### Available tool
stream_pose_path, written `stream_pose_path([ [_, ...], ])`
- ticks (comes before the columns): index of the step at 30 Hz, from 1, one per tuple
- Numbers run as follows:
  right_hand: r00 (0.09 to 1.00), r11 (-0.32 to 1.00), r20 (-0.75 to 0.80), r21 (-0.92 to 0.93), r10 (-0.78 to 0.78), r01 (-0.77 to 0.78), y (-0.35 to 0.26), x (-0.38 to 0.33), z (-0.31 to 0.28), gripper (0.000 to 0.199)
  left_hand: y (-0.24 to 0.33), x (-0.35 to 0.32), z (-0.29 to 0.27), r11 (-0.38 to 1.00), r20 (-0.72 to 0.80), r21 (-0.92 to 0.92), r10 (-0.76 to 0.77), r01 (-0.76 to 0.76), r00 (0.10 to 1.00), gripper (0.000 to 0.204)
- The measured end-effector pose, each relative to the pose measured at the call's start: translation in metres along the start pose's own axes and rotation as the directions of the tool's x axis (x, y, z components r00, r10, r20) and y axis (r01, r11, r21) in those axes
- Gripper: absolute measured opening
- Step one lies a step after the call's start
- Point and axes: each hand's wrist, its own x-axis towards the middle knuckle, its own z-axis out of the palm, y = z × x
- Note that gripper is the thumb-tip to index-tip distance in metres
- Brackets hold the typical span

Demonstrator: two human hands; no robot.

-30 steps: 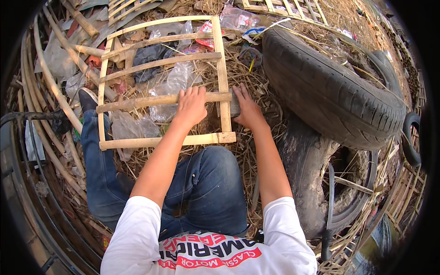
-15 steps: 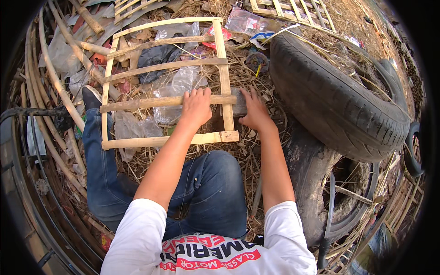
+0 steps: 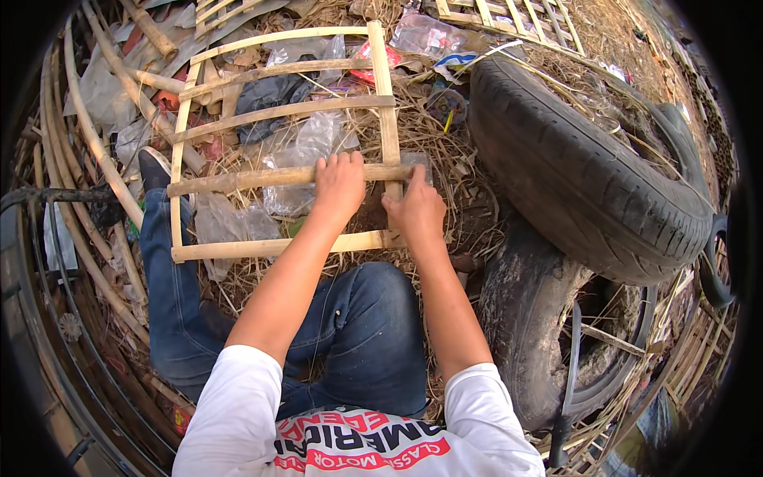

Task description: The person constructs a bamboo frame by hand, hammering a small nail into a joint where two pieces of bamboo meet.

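A bamboo frame [image 3: 278, 111] with several cross slats lies in front of me, slightly raised over litter and straw. My left hand [image 3: 340, 187] is closed over a thicker, browner slat [image 3: 246, 178] close to its right end. At that slat's joint with the right side rail [image 3: 388, 135], my right hand [image 3: 417, 208] grips the rail, its thumb on the inner side and a finger near the slat's end. A grey block [image 3: 419, 161] sits under the joint, partly hidden by the frame and the right hand.
To the right, a large black tyre [image 3: 572, 159] leans over a worn stump-like piece [image 3: 524, 310] with a curved handsaw-like tool [image 3: 574, 366] beside it. Bamboo poles [image 3: 103, 143] lie at left. Plastic bags [image 3: 310, 143] litter the ground. Another slatted frame [image 3: 517, 16] lies far off.
My right hand has moved left from beside the grey block onto the side rail. The frame has shifted slightly left and its right rail is tilted a little. My left hand stays on the slat.
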Motion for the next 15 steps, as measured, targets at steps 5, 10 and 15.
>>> stream_pose_path([
  [5, 1.0, 0.999, -0.024, 0.045, 0.013, -0.012, -0.0053, -0.0034, 0.0028, 0.062, -0.0028, -0.0013, 0.001, 1.0, -0.017, 0.006, -0.004, 0.004, 1.0, 0.03],
  [10, 0.999, 0.998, -0.039, 0.063, 0.017, -0.014, -0.0029, -0.0051, 0.0039, 0.06, 0.0003, -0.0034, 0.0022, 1.0, -0.053, 0.011, 0.0, 0.001, 0.999, 0.017],
  [15, 0.999, 0.997, -0.028, 0.07, 0.043, -0.041, -0.0043, -0.0064, 0.0036, 0.057, -0.0001, -0.0025, 0.0031, 1.0, -0.014, 0.013, -0.017, 0.018, 1.0, 0.028],
])
